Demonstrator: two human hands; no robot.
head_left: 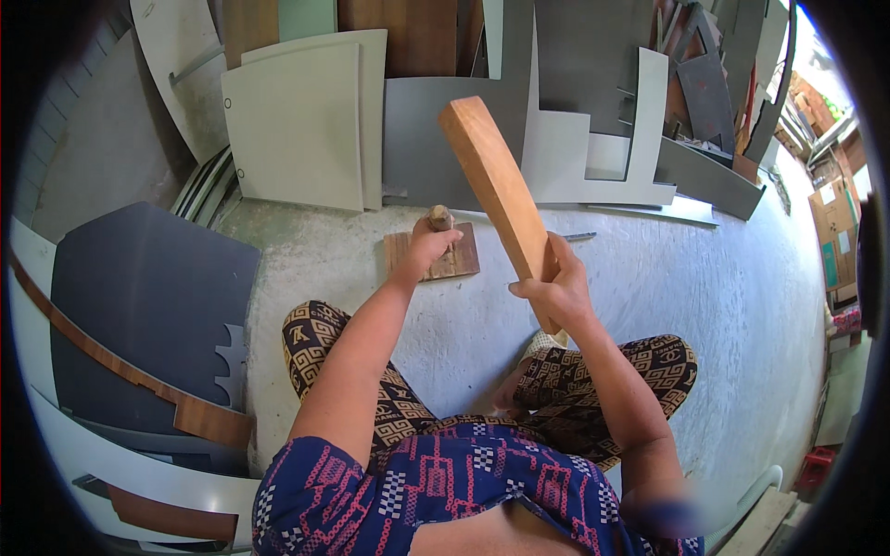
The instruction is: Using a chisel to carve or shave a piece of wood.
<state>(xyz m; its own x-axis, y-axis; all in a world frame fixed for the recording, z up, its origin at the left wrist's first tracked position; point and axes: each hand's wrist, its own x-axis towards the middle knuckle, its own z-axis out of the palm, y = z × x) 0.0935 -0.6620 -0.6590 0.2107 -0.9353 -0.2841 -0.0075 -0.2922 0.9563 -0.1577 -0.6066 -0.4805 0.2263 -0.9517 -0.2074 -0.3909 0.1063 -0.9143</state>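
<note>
My right hand point(561, 287) is closed round the lower end of a long, thick wooden bar point(501, 185), which it holds up tilted, its top leaning to the left. In front of me on the floor lies a small brown wooden board point(461, 258). Over that board, my left hand point(429, 248) grips an upright wooden handle point(439, 218) with a rounded top. What sits below the handle is hidden by the hand. Right of the bar, a thin dark tool point(581, 236) lies on the floor; its kind is too small to tell.
Pale and grey panels point(306, 130) lean upright along the far side, with cut-out offcuts point(603, 153) beside them. A dark sheet point(153, 306) and a curved brown strip point(120, 371) lie at the left. Cardboard boxes point(834, 222) stand far right. My crossed legs rest on the concrete floor point(732, 278).
</note>
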